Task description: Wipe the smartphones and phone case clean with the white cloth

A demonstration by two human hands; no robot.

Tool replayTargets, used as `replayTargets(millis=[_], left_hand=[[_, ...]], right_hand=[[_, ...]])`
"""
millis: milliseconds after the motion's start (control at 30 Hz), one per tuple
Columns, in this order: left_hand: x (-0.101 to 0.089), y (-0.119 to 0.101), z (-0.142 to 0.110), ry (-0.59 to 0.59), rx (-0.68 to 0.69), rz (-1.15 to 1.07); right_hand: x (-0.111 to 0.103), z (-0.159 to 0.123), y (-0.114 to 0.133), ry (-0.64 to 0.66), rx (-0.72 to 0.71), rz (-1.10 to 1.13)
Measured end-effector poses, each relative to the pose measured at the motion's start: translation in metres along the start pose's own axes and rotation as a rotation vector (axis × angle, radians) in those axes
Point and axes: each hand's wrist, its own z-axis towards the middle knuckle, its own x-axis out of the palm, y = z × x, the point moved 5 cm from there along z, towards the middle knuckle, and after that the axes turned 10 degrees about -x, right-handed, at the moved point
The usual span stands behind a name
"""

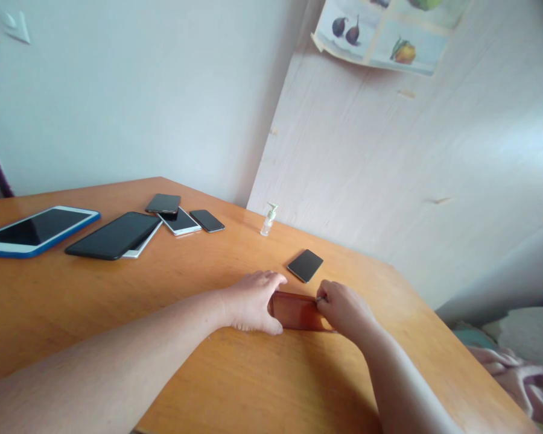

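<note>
A flat, phone-sized slab with a glossy reddish-brown face (294, 310) lies on the wooden table in front of me. My left hand (257, 304) grips its left end, thumb on the near edge and fingers on the far edge. Over the right end, my right hand (346, 307) is closed with its fingers curled down against the face. Something small and pale shows at those fingertips, but I cannot make out what it is. Just beyond the slab lies a dark phone (305, 265), touched by neither hand.
A clear pump bottle (267, 224) stands near the table's (235, 374) back edge. To the left lie a blue-edged tablet (40, 229), a black tablet (115, 235) overlapping a white device (145, 241), and several phones (207, 220). Bedding (516, 361) shows beyond the right edge.
</note>
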Motion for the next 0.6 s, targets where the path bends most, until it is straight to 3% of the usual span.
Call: replayTargets(millis=[300, 467, 600], left_hand=[[-0.003, -0.005, 0.001, -0.019, 0.020, -0.002], [-0.001, -0.003, 0.001, -0.021, 0.047, -0.019], [-0.002, -0.005, 0.000, -0.013, 0.024, -0.011]], right_hand=[[0.013, -0.001, 0.080, -0.220, -0.461, 0.555], [0.013, -0.003, 0.084, -0.209, -0.487, 0.708], [0.015, -0.003, 0.075, -0.079, -0.400, 0.781]])
